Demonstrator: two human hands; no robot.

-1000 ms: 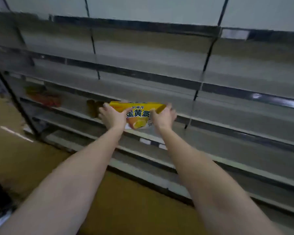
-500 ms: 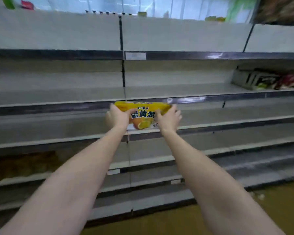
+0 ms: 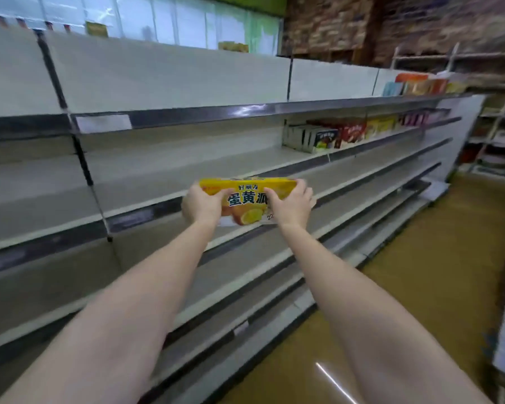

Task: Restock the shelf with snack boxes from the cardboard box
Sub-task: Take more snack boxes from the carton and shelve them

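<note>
Head view looks along a long grey shelf unit [image 3: 164, 158]; both arms reach out ahead, and the left hand [image 3: 202, 206] and right hand [image 3: 292, 206] each grip one end of a yellow snack box [image 3: 247, 199], fingers wrapped over its top edge; the box is held in the air, level, printed face toward the camera, in front of the middle tiers; farther right, packaged goods [image 3: 347, 132] stand on an upper tier, seemingly boxes, though blurred; brown floor [image 3: 420, 272] runs alongside.

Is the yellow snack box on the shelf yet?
No. Both hands, left and right, hold the box in the air before the shelf.
</note>
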